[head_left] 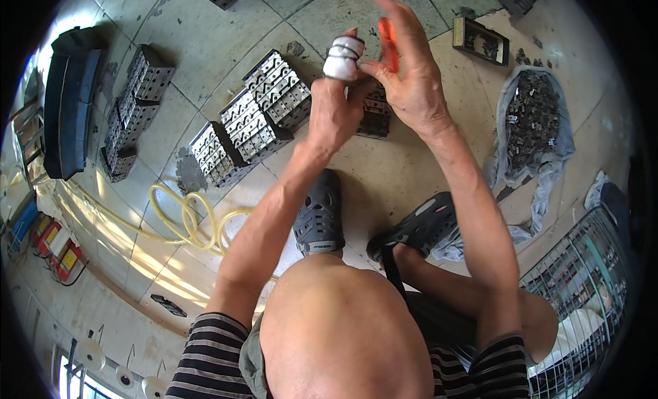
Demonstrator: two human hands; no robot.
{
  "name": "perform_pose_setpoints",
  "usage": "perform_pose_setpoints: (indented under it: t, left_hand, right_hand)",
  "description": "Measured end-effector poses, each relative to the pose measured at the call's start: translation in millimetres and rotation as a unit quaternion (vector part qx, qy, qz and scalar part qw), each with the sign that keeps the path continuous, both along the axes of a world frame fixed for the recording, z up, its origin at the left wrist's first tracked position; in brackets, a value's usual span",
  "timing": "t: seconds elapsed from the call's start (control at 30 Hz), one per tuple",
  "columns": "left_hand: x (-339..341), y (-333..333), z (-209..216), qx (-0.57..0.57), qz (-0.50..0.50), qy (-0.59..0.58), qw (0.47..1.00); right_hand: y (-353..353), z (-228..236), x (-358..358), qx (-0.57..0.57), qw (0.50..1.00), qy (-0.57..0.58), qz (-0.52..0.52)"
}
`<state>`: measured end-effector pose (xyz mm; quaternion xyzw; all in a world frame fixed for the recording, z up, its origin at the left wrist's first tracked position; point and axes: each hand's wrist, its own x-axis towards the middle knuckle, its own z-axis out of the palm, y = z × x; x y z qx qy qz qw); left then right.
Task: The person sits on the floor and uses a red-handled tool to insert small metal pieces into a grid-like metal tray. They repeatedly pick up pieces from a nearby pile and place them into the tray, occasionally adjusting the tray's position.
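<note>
My left hand [330,114] is held out above the floor with its fingers curled. A white wrap [343,57] with dark bands goes round one of its raised fingers, whose tip shows above. What else this hand grips, if anything, is hidden. My right hand [417,90] is beside it, long fingers stretched upward and thumb reaching toward the white wrap. Along its fingers shows a bright orange piece [388,46]; whether it is worn or held I cannot tell. Behind both hands, partly covered, stands a small stack of dark metal parts [375,116].
Rows of slotted metal blocks [250,125] stand ahead on the tiles, with another row [137,114] and a dark bin [72,101] farther left. A yellow hose [188,217] coils left of my shoes [321,214]. Rightward lie a sack of small metal pieces [534,118] and a wire basket [582,296].
</note>
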<state>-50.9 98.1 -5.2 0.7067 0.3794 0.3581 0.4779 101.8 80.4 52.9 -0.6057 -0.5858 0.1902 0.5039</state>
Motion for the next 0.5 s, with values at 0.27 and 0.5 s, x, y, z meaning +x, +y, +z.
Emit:
perform_pose_setpoints:
  t: [0.27,0.5]
  left_hand:
    - [2,22,-5,-0.090,-0.045,0.054,0.993]
    - [3,30,1,-0.165,-0.075,0.050,0.982]
  right_hand:
    - [-30,-29,9,-0.210,0.955,0.206,-0.046]
    - [-26,-37,4,-0.182,0.939,0.291,-0.033]
